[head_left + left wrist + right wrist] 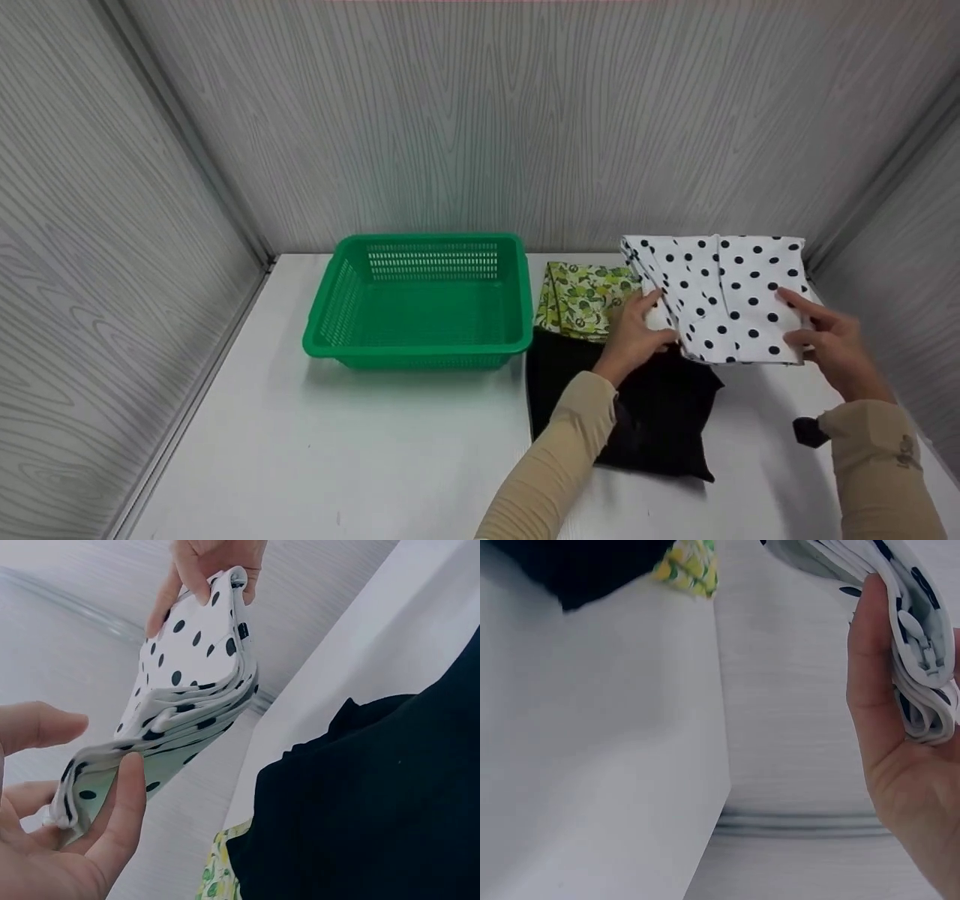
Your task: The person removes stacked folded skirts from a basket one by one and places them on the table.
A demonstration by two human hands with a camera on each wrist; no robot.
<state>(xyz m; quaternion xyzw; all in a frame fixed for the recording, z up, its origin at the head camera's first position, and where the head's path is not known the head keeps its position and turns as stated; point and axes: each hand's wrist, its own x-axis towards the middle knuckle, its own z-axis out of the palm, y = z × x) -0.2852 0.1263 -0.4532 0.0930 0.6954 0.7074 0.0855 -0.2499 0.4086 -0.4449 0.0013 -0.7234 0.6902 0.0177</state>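
Observation:
A folded white cloth with black polka dots is held up above the right part of the table. My right hand grips its right edge, thumb and fingers on opposite faces. At the left edge, my left hand holds the loose layers with its fingers, while its thumb stands apart from the cloth in the left wrist view. The right wrist view shows the stacked folds and a small white piece like a zipper pull. Below lie a black cloth and a folded green-and-yellow patterned cloth.
A green plastic basket with slotted sides stands left of the cloths, near the back wall. The white table is bounded by grey wood-grain panels at the left, back and right.

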